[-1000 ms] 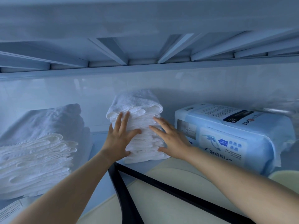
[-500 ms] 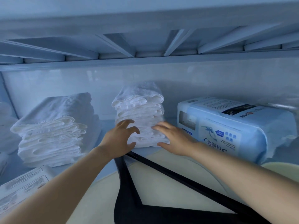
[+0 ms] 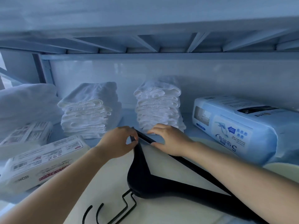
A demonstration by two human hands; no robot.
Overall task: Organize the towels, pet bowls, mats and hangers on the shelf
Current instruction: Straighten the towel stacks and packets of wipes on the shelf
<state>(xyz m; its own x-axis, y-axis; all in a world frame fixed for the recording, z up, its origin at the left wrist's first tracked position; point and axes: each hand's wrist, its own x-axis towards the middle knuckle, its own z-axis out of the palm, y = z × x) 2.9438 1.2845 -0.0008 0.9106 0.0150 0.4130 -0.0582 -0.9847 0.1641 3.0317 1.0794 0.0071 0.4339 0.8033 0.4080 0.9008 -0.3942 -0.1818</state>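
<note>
Dim, flat light with a cold blue cast. The glossy white back panel [image 3: 161,70] carries faint glare streaks at 12 o'clock. Soft shadow falls at 3 o'clock of the tall stack of folded white towels [image 3: 157,107]. The grey ribbed upper shelf underside [image 3: 145,21] is smeared, and straight lines bow toward the edges.

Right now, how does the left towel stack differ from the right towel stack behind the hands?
The left towel stack is wider and lower; the right towel stack is narrower and taller. The left towel stack stands clear; the right towel stack has the left hand and right hand on the hanger just before it. Both are white, folded towels.
</note>
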